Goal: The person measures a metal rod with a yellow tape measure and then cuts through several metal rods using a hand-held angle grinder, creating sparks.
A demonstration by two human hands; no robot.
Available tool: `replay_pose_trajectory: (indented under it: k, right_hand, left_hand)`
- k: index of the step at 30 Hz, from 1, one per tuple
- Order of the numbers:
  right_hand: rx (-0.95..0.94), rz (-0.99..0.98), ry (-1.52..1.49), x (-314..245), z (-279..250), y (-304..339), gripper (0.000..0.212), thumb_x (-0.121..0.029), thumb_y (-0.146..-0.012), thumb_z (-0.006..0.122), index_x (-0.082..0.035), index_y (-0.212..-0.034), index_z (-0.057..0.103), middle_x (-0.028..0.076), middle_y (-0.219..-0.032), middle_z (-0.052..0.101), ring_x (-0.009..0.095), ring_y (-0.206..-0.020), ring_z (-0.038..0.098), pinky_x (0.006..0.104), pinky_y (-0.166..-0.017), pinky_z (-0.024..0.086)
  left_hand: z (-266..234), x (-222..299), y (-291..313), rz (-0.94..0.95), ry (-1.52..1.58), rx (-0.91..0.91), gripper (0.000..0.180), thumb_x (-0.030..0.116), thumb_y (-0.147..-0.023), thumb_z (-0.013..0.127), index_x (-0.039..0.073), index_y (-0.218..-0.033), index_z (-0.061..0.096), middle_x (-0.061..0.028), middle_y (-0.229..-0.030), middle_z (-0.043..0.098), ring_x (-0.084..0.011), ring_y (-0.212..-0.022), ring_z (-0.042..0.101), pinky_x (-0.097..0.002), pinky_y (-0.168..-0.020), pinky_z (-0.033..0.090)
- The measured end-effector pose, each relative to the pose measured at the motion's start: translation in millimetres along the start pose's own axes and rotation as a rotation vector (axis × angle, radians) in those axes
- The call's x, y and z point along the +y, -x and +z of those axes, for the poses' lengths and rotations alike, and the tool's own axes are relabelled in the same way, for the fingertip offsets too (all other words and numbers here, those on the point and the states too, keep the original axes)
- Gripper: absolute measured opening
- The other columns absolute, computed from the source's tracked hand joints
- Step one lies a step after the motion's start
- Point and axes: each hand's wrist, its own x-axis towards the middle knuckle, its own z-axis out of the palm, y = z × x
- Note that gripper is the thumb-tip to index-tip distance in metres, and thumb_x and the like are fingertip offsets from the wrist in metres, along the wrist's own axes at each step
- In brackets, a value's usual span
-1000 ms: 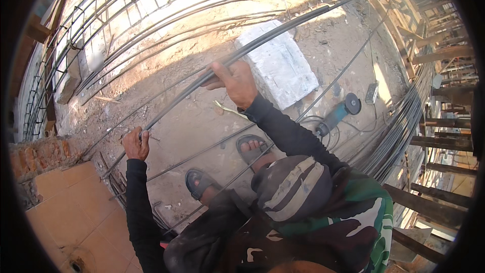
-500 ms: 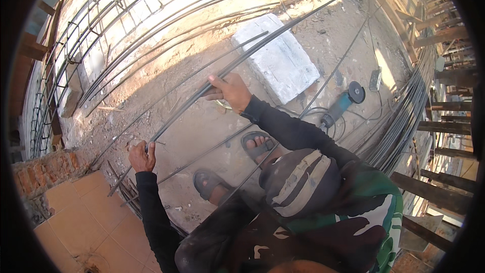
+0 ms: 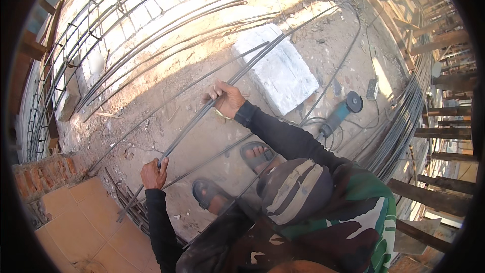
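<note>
A small bundle of thin steel rebars (image 3: 186, 132) slants from the lower left up to the far right. Near its lower end my left hand (image 3: 153, 173) is closed round the rods, thumb on top. Farther up, my right hand (image 3: 225, 99) grips the same rods with curled fingers. Their far part passes over a pale concrete block (image 3: 281, 68). Another single bar (image 3: 177, 94) lies just beyond the bundle, one end on the block. The rods' lower ends stick out past my left hand, over the edge of the orange tiles.
An angle grinder (image 3: 341, 113) with its cord lies right of the block. A long stack of rebars (image 3: 399, 126) runs along the right, beside wooden planks. Tied rebar cages (image 3: 93, 20) stand at the far left. Orange tiles (image 3: 83, 222) and a broken brick edge (image 3: 48, 174) are at lower left.
My left hand has moved slightly right and nearer with the rods. My right hand has shifted a little nearer, and the rods' far ends have spread apart slightly.
</note>
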Motion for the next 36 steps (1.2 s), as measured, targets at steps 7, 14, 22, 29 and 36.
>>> replay_pose_trajectory:
  k: [7, 14, 22, 29, 36]
  right_hand:
    - [0.17, -0.023, 0.101, -2, 17, 17, 0.025, -0.031, -0.1, 0.052, -0.011, -0.085, 0.052, 0.004, -0.074, 0.057, 0.022, -0.085, 0.061, 0.0447, -0.089, 0.049]
    - [0.296, 0.291, 2.053, -48, 44, 47, 0.042, -0.042, -0.085, 0.071, -0.006, -0.103, 0.06, 0.007, -0.08, 0.062, 0.026, -0.074, 0.065, 0.0386, -0.066, 0.053]
    - [-0.414, -0.918, 2.524, -78, 58, 16, 0.033, -0.038, -0.071, 0.076, -0.009, -0.075, 0.061, 0.007, -0.07, 0.058, 0.026, -0.067, 0.061, 0.0414, -0.062, 0.048]
    - [-0.266, -0.464, 2.569, -77, 57, 24, 0.014, -0.019, -0.056, 0.065, -0.01, -0.066, 0.059, 0.007, -0.058, 0.057, 0.029, -0.058, 0.062, 0.0418, -0.055, 0.049]
    - [-0.209, -0.695, 2.564, -87, 81, 48, 0.012, -0.017, -0.05, 0.063, -0.012, -0.057, 0.054, 0.004, -0.057, 0.054, 0.025, -0.053, 0.058, 0.0392, -0.049, 0.045]
  left_hand:
    - [18, 7, 3, 0.007, 0.028, 0.005, 0.061, 0.058, -0.091, 0.051, 0.001, -0.074, 0.063, -0.023, -0.064, 0.06, -0.0416, -0.065, 0.061, -0.0488, -0.06, 0.045]
    - [15, 5, 9, -0.045, -0.034, -0.018, 0.064, 0.061, -0.091, 0.047, 0.003, -0.072, 0.063, -0.0217, -0.065, 0.06, -0.0412, -0.067, 0.06, -0.0494, -0.061, 0.044]
    - [13, 10, 10, -0.025, -0.011, 0.01, 0.065, 0.062, -0.09, 0.048, 0.002, -0.069, 0.061, -0.0218, -0.063, 0.059, -0.0418, -0.062, 0.059, -0.0489, -0.058, 0.044]
    - [1, 15, 9, 0.043, -0.043, 0.132, 0.058, 0.057, -0.087, 0.057, 0.002, -0.066, 0.055, -0.0211, -0.059, 0.055, -0.0402, -0.058, 0.057, -0.0464, -0.054, 0.042]
    - [-2, 18, -3, 0.159, 0.016, 0.214, 0.055, 0.053, -0.085, 0.062, 0.002, -0.064, 0.053, -0.0206, -0.058, 0.054, -0.0403, -0.057, 0.057, -0.0469, -0.053, 0.042]
